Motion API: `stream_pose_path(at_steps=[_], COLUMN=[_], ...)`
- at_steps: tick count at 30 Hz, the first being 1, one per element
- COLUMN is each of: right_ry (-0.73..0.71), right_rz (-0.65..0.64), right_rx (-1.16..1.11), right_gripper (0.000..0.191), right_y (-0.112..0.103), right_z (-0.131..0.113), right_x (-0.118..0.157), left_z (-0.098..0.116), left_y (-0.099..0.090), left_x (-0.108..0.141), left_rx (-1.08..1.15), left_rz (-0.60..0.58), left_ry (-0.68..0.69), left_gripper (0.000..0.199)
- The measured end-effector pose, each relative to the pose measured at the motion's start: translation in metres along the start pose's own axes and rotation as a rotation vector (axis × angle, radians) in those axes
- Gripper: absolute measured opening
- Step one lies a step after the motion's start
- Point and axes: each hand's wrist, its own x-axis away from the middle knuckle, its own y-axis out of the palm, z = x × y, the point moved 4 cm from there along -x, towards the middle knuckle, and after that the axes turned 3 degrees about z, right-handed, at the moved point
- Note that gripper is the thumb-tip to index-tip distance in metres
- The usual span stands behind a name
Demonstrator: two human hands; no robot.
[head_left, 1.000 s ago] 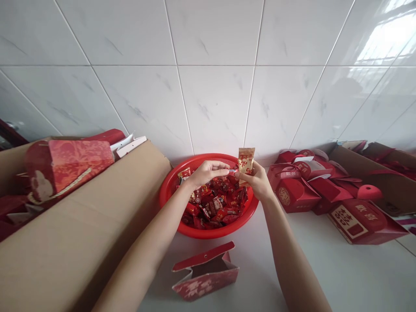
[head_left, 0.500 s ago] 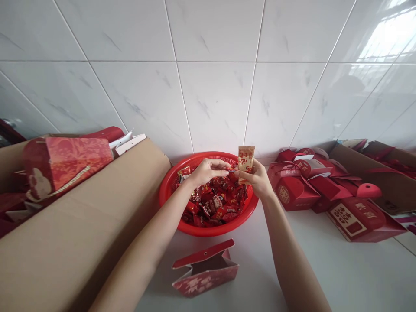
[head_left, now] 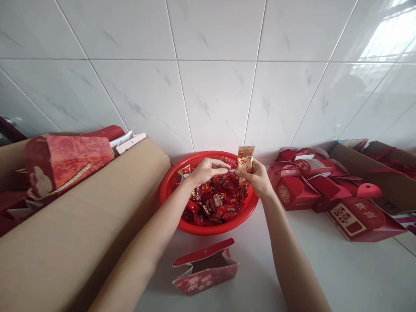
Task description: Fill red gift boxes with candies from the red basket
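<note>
Above a red plastic basket [head_left: 208,231] full of wrapped candies [head_left: 212,206], both my hands are close together. My left hand [head_left: 209,170] pinches one end of a small wrapped candy [head_left: 232,170]. The fingertips of my right hand [head_left: 256,177] meet its other end, and that hand also grips a gold packet [head_left: 246,159] with red lettering, held upright. In front of the basket, nearer to me, a red paper gift box [head_left: 208,275] with a pale floral print stands with its top open.
To the left is a large cardboard box [head_left: 107,208] holding red gift bags [head_left: 74,162]. Several closed red gift boxes [head_left: 360,219] sit on the counter at the right, beside another cardboard box [head_left: 354,160]. A tiled wall [head_left: 214,104] rises behind the basket.
The small candy has turned slightly between my fingertips, and the gold packet has tilted a little. Both hands stay almost in place over the basket.
</note>
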Motion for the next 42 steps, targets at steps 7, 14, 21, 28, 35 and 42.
stream_pose_path(at_steps=[7, 14, 21, 28, 35, 42], right_ry=[-0.006, 0.03, 0.004, 0.063, 0.082, 0.087], right_rz=[-0.011, -0.019, 0.007, -0.008, -0.004, 0.003], right_rx=[0.005, 0.022, 0.063, 0.08, 0.057, 0.037], right_gripper=[0.039, 0.035, 0.025, 0.041, 0.042, 0.043], right_y=[0.0, 0.001, 0.001, 0.0, 0.0, 0.0], right_z=[0.001, -0.001, -0.003, -0.002, 0.0, 0.0], right_x=[0.0, 0.001, 0.001, 0.003, 0.002, 0.002], left_z=[-0.002, 0.001, -0.004, -0.007, -0.007, -0.01], left_y=[0.006, 0.006, 0.004, 0.0, 0.001, 0.0], left_x=[0.004, 0.004, 0.001, -0.002, -0.002, -0.003], left_rx=[0.129, 0.181, 0.194, 0.14, 0.129, 0.111], left_rz=[-0.015, -0.023, -0.021, -0.019, -0.053, -0.065], left_ry=[-0.199, -0.176, -0.188, -0.092, -0.021, -0.013], left_gripper=[0.041, 0.033, 0.031, 0.034, 0.043, 0.043])
